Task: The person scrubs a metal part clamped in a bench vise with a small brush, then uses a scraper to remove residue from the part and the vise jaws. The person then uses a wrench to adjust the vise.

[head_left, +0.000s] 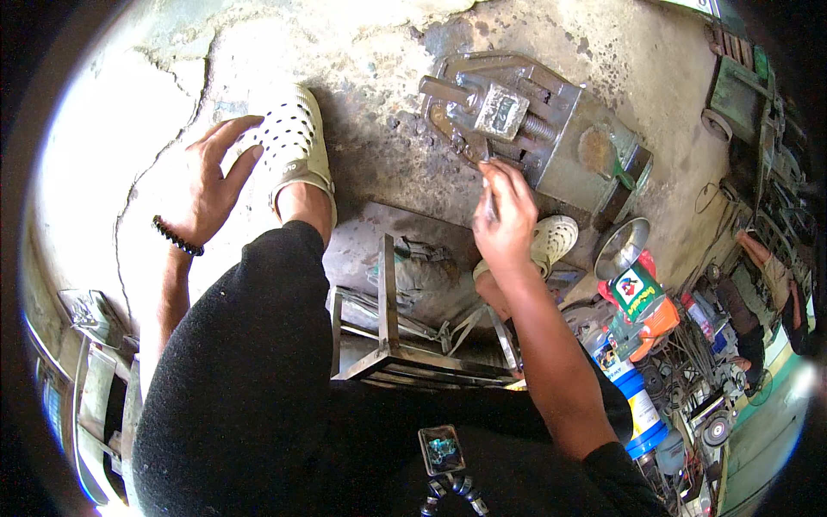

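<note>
A heavy grey metal machine part (573,142) lies on the floor ahead, greasy and stained. It carries a square block (501,112) and a thick threaded screw (538,129). My right hand (506,211) is at its near edge, fingers closed around a slim metal tool (491,205). The tool's tip is close to the frame of the part; whether it touches and its exact kind are unclear. My left hand (205,185) hangs over the floor with fingers spread, holding nothing. Its fingertips are beside the white clog (297,133) on my left foot.
A metal-framed stool (388,302) is between my legs. To the right are a metal bowl (622,248), a green packet (633,291), a blue-and-white container (639,414) and cluttered tools. Another person (780,284) is at the far right. The concrete floor (155,181) has a long crack.
</note>
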`<state>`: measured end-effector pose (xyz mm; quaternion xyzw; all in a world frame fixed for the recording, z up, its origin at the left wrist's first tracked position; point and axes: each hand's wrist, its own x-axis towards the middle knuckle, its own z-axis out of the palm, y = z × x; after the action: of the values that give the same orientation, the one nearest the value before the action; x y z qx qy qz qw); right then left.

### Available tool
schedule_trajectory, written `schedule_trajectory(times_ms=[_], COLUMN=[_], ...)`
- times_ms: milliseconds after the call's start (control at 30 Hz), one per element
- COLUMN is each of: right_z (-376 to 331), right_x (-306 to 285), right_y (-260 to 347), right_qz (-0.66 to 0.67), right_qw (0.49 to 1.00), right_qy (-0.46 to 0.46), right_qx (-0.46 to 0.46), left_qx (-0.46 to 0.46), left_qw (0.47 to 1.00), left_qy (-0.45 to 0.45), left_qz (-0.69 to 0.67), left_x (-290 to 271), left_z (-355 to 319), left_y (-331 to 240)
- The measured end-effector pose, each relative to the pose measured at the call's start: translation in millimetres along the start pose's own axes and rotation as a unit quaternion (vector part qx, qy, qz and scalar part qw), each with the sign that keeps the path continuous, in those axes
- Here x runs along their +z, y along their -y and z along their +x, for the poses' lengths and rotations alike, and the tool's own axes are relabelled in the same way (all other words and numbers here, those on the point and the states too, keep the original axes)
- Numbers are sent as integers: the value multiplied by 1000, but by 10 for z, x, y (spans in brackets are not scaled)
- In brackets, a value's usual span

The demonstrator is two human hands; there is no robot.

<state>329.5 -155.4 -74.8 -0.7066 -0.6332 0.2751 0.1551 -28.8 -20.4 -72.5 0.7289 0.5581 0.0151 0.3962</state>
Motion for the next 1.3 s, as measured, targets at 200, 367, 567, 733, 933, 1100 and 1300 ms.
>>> schedule_trajectory(times_ms=[200, 367, 567, 733, 933, 1100, 1300], right_z=[38, 46, 86, 148, 219, 291, 323], right_x=[1, -36, -100, -171, -213, -237, -308], right_y=[-38, -86, -101, -85, -121, -130, -161], right_qz=[19, -3, -8, -19, -45, -42, -65], right_qw=[998, 998, 999, 992, 981, 983, 974], right_qy=[18, 28, 18, 67, 105, 121, 137], right_qx=[-57, -52, -34, -110, -156, -134, -167], left_qx=[-4, 2, 9, 12, -20, -3, 4], left_qw=[1000, 1000, 1000, 1000, 999, 1000, 1000], left_qy=[9, 3, 5, 2, 6, -7, -13], left_qz=[6, 19, 0, 18, 26, -17, -3], left_x=[-10, -55, -14, -24, -41, -22, -26], left_z=[33, 17, -3, -22, -66, -64, -90], left_y=[-28, -55, -28, -21, -43, 13, 22])
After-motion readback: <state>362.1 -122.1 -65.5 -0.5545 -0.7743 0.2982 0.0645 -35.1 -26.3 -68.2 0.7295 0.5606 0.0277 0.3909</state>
